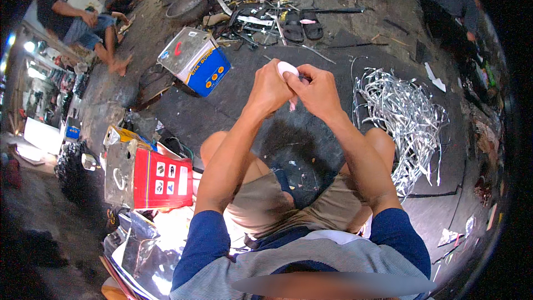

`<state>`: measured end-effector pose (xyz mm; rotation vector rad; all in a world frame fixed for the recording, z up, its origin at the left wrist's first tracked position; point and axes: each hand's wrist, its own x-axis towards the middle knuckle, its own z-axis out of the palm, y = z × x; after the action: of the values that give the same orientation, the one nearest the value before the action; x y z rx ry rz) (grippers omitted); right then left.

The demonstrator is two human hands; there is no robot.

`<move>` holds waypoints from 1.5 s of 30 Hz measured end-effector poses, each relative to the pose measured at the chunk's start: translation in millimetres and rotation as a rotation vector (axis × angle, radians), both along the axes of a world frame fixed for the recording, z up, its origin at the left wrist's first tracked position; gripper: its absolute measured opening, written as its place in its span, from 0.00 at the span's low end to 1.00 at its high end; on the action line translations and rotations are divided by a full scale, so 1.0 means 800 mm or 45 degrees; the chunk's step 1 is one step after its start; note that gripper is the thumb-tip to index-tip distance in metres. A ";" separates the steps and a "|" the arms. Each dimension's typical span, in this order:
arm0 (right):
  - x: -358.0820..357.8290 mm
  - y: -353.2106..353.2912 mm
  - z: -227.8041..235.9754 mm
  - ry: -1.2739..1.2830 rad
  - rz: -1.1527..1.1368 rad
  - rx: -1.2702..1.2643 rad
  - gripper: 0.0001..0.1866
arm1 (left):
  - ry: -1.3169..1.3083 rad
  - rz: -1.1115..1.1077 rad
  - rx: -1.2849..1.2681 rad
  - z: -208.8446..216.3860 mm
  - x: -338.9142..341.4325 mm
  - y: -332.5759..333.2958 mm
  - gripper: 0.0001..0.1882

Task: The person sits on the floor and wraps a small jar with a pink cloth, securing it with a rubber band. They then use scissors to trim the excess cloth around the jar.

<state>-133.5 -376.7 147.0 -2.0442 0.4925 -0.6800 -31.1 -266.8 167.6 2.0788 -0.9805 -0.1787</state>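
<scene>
**Both hands on one small white piece, held up over the dark mat**

White piece [287,69]: off the mat [222,112], beyond the seated person's knees, between the two hands. Rounded white face up; a pink end [292,103] pokes out below. Can't tell what it is.

Left hand [265,86]: fingers curled in, closed on the piece's left side. Right hand [318,88]: thumb and fingers nearly together, pinching its right side. Fingertips partly hidden, so exact grip not readable.

Around it:
- Blue can [205,72], metal top, upright near the mat's far left corner.
- Red can [164,180], upright, just beside the left knee.
- Heap of silver strips [402,125], loose and tangled, toward the mat's right edge, past the right knee.
- Pair of black sandals [302,25] past the mat's far edge, more strips and scraps beside them.
- Dark basin [186,8] on the floor, farther back.
- Shiny sheets [139,250] behind the red can, on the near left.

Two co-workers: one sitting [89,28] far left, one bent over [451,8] far right. Both well apart from the work.
</scene>
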 end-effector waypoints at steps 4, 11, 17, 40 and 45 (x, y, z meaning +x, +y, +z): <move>0.003 -0.003 -0.006 -0.071 -0.102 -0.174 0.25 | 0.056 -0.007 -0.099 0.005 -0.006 -0.005 0.19; -0.001 0.010 0.006 -0.092 -0.123 -0.217 0.22 | -0.169 0.090 -0.206 -0.018 0.003 -0.010 0.16; -0.012 0.010 -0.004 -0.294 0.148 -0.640 0.09 | -0.433 0.318 -0.037 -0.023 0.035 -0.011 0.16; -0.013 -0.075 0.005 -0.090 0.536 0.573 0.10 | 0.444 -0.401 0.013 -0.007 -0.059 0.014 0.14; -0.021 -0.059 0.021 -0.050 0.373 0.710 0.10 | 0.310 -0.279 -0.169 0.001 -0.055 0.011 0.20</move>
<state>-150.1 -424.1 164.2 -1.5296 0.3054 -0.3522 -75.1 -257.8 168.6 1.7787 -1.0382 -0.4560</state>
